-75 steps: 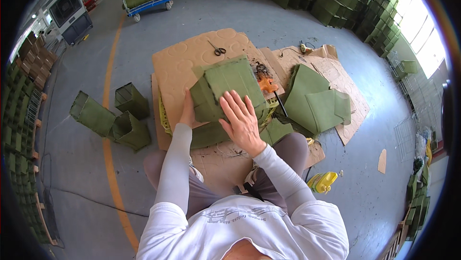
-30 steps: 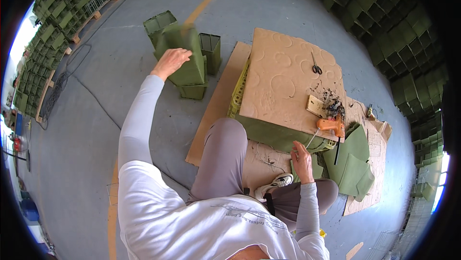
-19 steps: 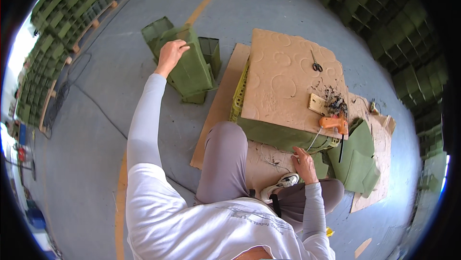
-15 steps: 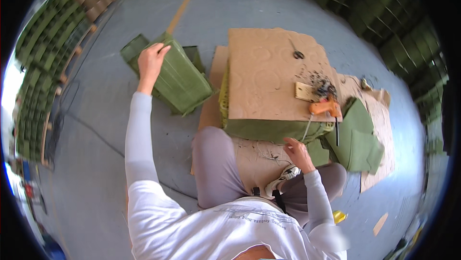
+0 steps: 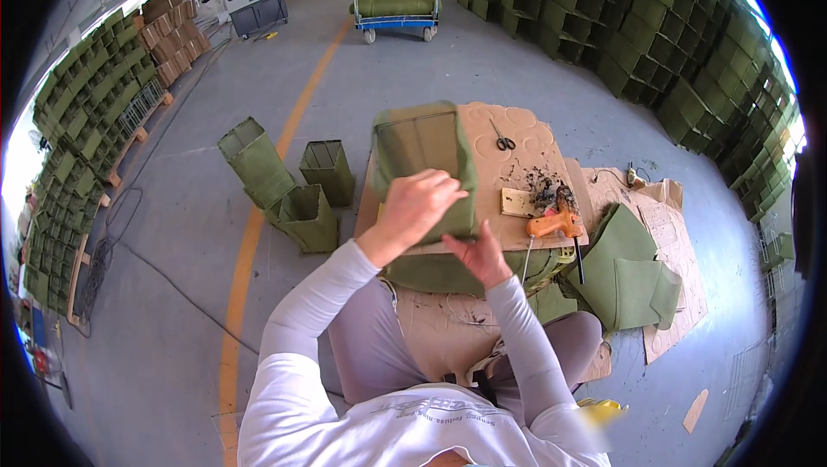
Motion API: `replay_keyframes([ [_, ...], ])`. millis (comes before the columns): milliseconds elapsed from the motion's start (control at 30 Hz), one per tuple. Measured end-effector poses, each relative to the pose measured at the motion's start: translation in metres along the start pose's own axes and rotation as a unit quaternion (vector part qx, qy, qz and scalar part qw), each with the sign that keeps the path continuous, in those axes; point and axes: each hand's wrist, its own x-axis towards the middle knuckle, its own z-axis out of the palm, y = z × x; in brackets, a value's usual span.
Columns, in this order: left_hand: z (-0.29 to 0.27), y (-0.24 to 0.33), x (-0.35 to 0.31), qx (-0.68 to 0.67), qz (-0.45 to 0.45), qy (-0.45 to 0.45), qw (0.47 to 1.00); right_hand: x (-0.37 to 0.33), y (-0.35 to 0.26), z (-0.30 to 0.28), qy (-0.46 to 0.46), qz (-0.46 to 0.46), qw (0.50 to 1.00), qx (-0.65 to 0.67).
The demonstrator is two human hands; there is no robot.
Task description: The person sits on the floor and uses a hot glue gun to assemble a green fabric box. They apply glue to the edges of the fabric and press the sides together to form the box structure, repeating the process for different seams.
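A green fabric box (image 5: 413, 135), open at one end with a thin frame round its rim, is held up over the cardboard-topped work surface (image 5: 500, 157). My left hand (image 5: 418, 208) is closed on its near side. At the box's near right corner is my right hand (image 5: 482, 258), thumb and forefinger spread apart; whether it touches the box is hard to tell. An orange glue gun (image 5: 554, 224) lies to the right on the cardboard, beside a small wooden block (image 5: 518, 202) and dark scraps. Farther back rest black-handled scissors (image 5: 504, 142).
Several similar green boxes (image 5: 312, 217) stand on the floor at left. Green fabric pieces (image 5: 624, 277) lie on cardboard to the right. A blue cart (image 5: 396, 15) stands ahead. Stacked green boxes (image 5: 594, 2) line the right side, and a cable (image 5: 177, 290) crosses the left floor.
My left hand has brought a green box from the left floor area to over the cardboard. My right hand has risen from near my knee to the box. The view has tilted up.
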Motion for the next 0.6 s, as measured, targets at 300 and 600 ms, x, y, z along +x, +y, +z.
replay_keyframes([
  [300,0.090,0.032,-0.011,-0.146,-0.143,-0.083,0.975,-0.034,-0.058,0.058,0.114,-0.197,0.919,-0.322],
  [600,0.046,0.033,0.021,-0.012,-0.085,0.036,0.996,-0.047,-0.088,0.063,0.136,-0.311,0.812,-0.474],
])
